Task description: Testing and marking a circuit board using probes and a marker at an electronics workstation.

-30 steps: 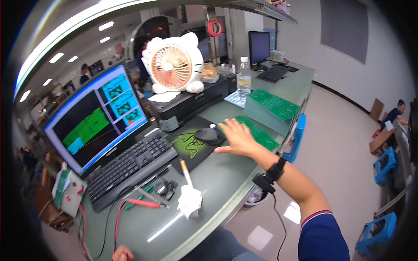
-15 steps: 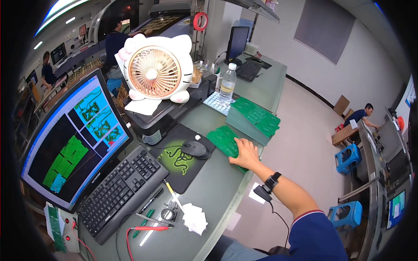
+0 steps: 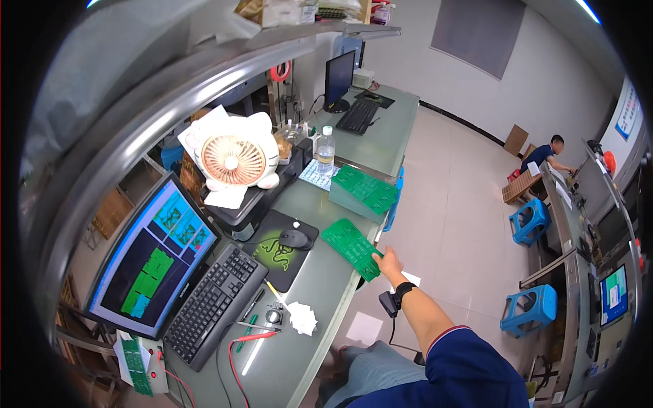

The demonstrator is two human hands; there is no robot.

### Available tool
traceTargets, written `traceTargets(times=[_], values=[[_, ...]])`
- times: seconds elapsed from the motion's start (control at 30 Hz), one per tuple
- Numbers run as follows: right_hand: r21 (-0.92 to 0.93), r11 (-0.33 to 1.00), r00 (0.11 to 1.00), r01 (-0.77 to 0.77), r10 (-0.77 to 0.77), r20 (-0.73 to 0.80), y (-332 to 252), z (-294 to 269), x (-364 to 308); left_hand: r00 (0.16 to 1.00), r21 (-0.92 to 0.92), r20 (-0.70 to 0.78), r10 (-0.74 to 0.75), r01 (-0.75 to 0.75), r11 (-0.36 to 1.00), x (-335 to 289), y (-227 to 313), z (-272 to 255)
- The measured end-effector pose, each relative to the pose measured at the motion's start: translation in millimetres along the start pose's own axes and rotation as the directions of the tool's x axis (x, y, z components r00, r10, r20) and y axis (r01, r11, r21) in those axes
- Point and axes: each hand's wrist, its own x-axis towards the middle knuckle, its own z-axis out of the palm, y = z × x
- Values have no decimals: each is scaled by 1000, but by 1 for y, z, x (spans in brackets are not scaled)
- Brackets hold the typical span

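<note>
My right hand (image 3: 390,264) comes in from the lower right, with a black strap on the wrist. Its thumb and fingers grip the near right edge of a green circuit board (image 3: 348,245). That board lies slanted at the desk's right edge, its gripped end reaching past the edge; whether more boards sit under it I cannot tell. Just beyond stands a thick stack of similar green boards (image 3: 367,189). To the left of the gripped board, a black mouse (image 3: 294,239) rests on a black and green mouse pad (image 3: 280,272). My left hand is out of view.
A keyboard (image 3: 216,306) and monitor (image 3: 153,258) stand at the left. Behind are a cat-shaped fan (image 3: 232,161) and a water bottle (image 3: 325,151). Red test leads (image 3: 255,336), pens and crumpled white paper (image 3: 303,318) lie nearby. Blue stools (image 3: 529,311) and a seated person (image 3: 547,155) are across the room.
My view has shifted and tilted. My right hand has moved from lying over the near boards to gripping their outer edge. The far stack stays in place on the desk.
</note>
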Motion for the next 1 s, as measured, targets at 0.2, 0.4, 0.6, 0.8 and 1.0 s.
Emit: traceTargets(times=[0.2, 0.4, 0.6, 0.8, 1.0], values=[[651, 646, 774, -399, -144, 617, 17, -38, -4, 989, -59, -101, -113, 107, 992, -14, 29, 21], [633, 661, 669, -401, -260, 696, 24, -115, -7, 971, 25, 239, -18, 13, 1000, 5, 78, 94], [710, 560, 642, -427, -365, 674, -24, -184, 54, 933, 74, 308, 186, -219, 973, 18, 135, 252], [807, 549, 741, -216, -446, 502, -47, -134, 173, 742, 119, 671, 10, -121, 986, 38, 176, 461], [388, 820, 753, 420, -554, 356, -62, -131, 238, 763, 41, 645, -36, 13, 999, 85, 158, 632]])
